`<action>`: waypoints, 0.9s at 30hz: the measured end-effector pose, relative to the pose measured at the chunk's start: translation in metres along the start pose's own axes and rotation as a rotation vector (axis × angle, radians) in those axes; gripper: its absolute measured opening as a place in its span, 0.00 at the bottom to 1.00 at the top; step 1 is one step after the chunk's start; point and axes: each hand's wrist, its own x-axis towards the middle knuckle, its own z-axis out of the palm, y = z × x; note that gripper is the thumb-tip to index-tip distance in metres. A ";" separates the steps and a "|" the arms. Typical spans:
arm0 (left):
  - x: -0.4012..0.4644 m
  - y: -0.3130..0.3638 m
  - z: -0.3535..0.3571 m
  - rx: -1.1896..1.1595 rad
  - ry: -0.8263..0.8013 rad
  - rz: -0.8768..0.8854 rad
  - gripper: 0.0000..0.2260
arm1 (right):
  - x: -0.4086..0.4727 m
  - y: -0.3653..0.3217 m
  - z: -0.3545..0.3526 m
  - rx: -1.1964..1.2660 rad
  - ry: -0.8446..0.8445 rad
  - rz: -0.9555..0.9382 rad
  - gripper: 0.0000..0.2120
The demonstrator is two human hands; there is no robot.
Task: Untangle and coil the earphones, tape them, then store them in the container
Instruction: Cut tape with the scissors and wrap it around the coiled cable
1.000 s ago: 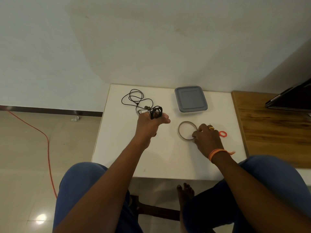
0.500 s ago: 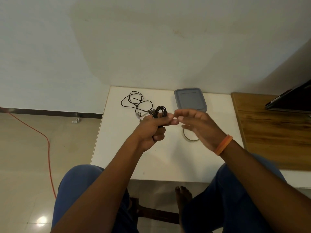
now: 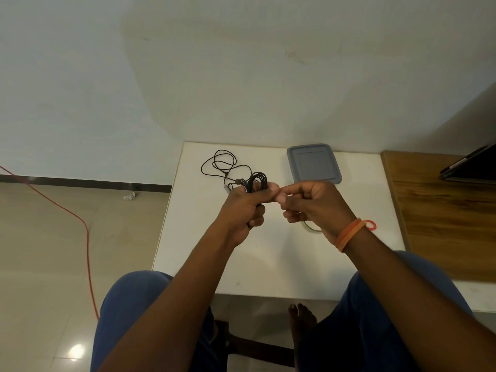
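My left hand [image 3: 241, 208] grips a small coil of black earphones [image 3: 257, 181] above the white table [image 3: 268, 264]. My right hand [image 3: 311, 204] is just to its right with curled fingers. Its thumb and forefinger pinch what looks like a small piece of tape against my left thumb tip. More loose black cable [image 3: 220, 165] lies on the table behind my left hand; I cannot tell whether it joins the coil. The grey container [image 3: 314, 163] sits lidded at the table's far side. The tape roll [image 3: 311, 228] peeks out under my right wrist.
A small red ring [image 3: 371, 225] lies on the table right of my right wrist. A wooden surface [image 3: 442, 210] adjoins the table on the right, with a dark device [image 3: 472, 165] on it. An orange cable [image 3: 80, 224] runs across the floor at left.
My right hand left the tape roll, rose and came to my left hand, its fingers now curled in a pinch. My left hand drew the coil back a little toward me.
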 end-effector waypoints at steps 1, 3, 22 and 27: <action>0.000 0.000 -0.001 0.000 0.007 -0.002 0.03 | 0.001 0.001 0.001 -0.003 0.002 0.000 0.09; 0.001 -0.001 -0.002 0.004 0.020 -0.003 0.03 | 0.000 0.002 0.002 -0.008 0.013 -0.001 0.08; 0.003 -0.002 -0.005 0.029 0.144 0.060 0.04 | 0.001 0.002 -0.002 0.163 -0.025 0.254 0.10; 0.004 0.000 -0.006 0.051 0.213 0.095 0.07 | 0.000 0.002 -0.014 0.129 -0.101 0.231 0.10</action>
